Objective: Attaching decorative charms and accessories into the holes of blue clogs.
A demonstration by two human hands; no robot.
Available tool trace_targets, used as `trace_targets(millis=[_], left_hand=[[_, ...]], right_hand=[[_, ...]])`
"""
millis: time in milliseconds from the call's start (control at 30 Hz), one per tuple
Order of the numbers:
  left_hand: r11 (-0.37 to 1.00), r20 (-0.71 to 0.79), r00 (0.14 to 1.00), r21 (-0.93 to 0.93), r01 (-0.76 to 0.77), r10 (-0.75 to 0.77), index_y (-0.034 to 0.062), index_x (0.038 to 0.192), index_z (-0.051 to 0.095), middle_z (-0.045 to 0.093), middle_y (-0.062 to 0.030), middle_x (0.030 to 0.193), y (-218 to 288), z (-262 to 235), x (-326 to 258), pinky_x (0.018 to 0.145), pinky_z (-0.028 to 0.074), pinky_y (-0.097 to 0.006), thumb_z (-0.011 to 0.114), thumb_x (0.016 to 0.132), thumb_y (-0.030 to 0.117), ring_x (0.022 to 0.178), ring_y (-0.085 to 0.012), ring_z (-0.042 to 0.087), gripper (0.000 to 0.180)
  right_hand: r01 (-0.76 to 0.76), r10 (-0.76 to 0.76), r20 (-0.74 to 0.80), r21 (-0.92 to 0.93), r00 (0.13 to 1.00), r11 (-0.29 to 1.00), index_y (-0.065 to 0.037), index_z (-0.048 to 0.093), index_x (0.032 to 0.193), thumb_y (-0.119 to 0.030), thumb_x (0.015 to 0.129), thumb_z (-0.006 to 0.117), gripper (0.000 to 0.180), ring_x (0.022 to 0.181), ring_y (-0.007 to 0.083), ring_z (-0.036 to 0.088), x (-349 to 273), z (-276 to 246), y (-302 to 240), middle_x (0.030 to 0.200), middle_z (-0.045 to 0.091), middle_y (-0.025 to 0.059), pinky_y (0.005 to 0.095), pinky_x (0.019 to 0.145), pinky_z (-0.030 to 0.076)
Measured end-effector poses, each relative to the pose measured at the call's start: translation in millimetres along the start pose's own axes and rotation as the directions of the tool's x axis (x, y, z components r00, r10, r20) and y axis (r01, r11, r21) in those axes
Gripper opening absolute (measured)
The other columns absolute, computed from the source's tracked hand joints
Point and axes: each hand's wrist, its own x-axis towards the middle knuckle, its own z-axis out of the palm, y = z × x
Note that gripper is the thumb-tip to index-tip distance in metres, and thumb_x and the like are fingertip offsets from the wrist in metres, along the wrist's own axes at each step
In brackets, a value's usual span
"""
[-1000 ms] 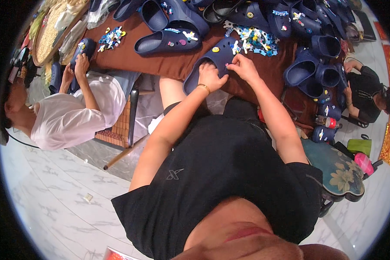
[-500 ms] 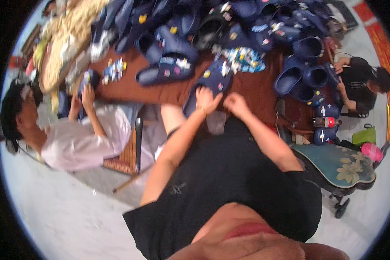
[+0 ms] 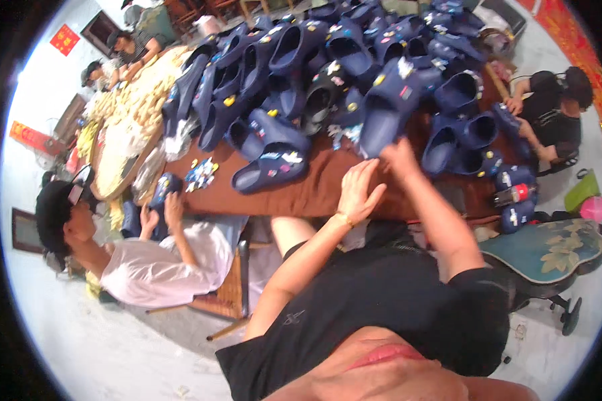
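Navy clog (image 3: 388, 110) being lifted by the right hand (image 3: 400, 155), fingers closing on its heel, over the brown worktop (image 3: 314, 194); left hand (image 3: 358, 194) hovering open. Decorated clogs (image 3: 267, 157) piling; charms (image 3: 199, 174) remaining.

Materials and finish, head view.
Navy clog (image 3: 389, 110) at upper centre, under the right hand (image 3: 400, 155): moulded foam-like plastic, matt, smooth. Desk (image 3: 314, 190) covered in brown cloth, matt, creased. Chair seat (image 3: 545, 250) at right: glossy floral upholstery. Floor (image 3: 80, 341): pale, smooth tile.
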Motion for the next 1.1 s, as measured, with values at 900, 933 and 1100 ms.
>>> trace_targets(millis=[900,933,1100], left_hand=[[0.837,-0.283,0.845,0.189,0.513,-0.454,0.0012,0.084,0.055,0.058,-0.0174,0.076,-145,-93,-64,0.061,0.045,-0.034,0.065,0.071,0.022,0.07,-0.0315,0.058,0.026],[0.838,-0.27,0.83,0.121,0.532,-0.487,0.0011,0.085,0.055,0.058,-0.0176,0.075,-133,-86,-67,0.061,0.045,-0.034,0.064,0.071,0.021,0.069,-0.0309,0.058,0.026],[0.827,-0.1,0.821,-0.085,0.556,-0.562,0.0001,0.088,0.055,0.058,-0.0184,0.075,-99,-52,-67,0.061,0.045,-0.034,0.064,0.072,0.022,0.068,-0.0281,0.058,0.029]], right_hand=[[-0.275,0.302,0.182,-0.161,0.936,0.948,-0.001,0.056,0.092,-0.006,0.08,0.048,0.014,0.05,0.0087,0.05,-39,-2,84,0.07,0.055,0.0041,0.0196,0.042,0.04],[-0.303,0.328,0.182,-0.151,0.927,0.941,-0.002,0.056,0.093,-0.006,0.081,0.047,0.015,0.05,0.0088,0.05,-38,-4,86,0.072,0.055,0.0042,0.0192,0.042,0.04],[-0.312,0.304,0.23,-0.004,0.925,0.95,-0.001,0.056,0.089,-0.009,0.083,0.049,0.012,0.046,0.009,0.046,-34,6,75,0.07,0.054,0.0043,0.0199,0.037,0.035]])
